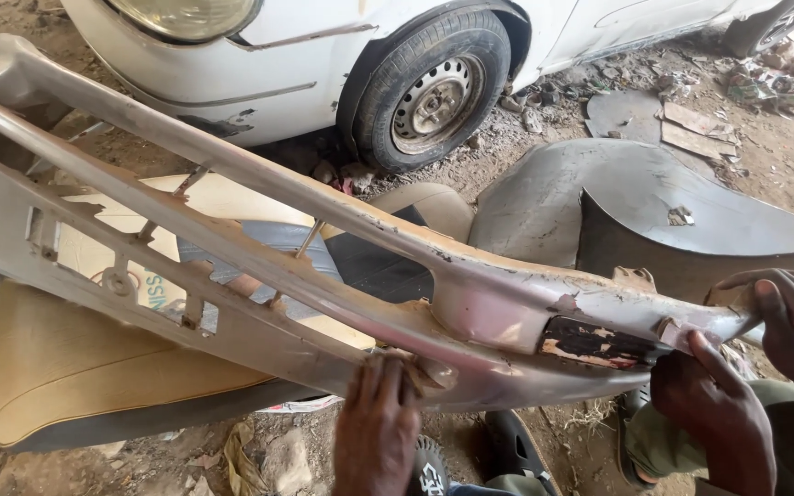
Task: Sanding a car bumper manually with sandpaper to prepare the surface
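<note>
Nearest the lens, at six o'clock, the left hand [377,424] presses its fingers flat against the lower edge of the bumper [323,276], bent over the edge rather than closed around it.

By size: the white car [323,55] fills the twelve o'clock band, its front wheel [434,87] on the dirt ground [783,156]. The bumper comes next, a long, grey, scuffed car part with slotted grille openings. Its long axis runs from ten o'clock down to four o'clock, with the far end high at the upper left and the near end low at the right, where a dark patch of flaked paint [595,344] shows. Under it lies a tan seat cushion [75,367], with a pale label carrying blue lettering and a red mark visible through the grille at about eight o'clock. A grey body panel [654,202] lies at three o'clock. Flat cardboard scraps [696,129] and colourful litter [765,83] sit at two o'clock.

At four o'clock, the right hand [714,404] is curled around the bumper's near end. Another hand [783,312] closes over the tip just above it; whose hand it is cannot be told.
</note>
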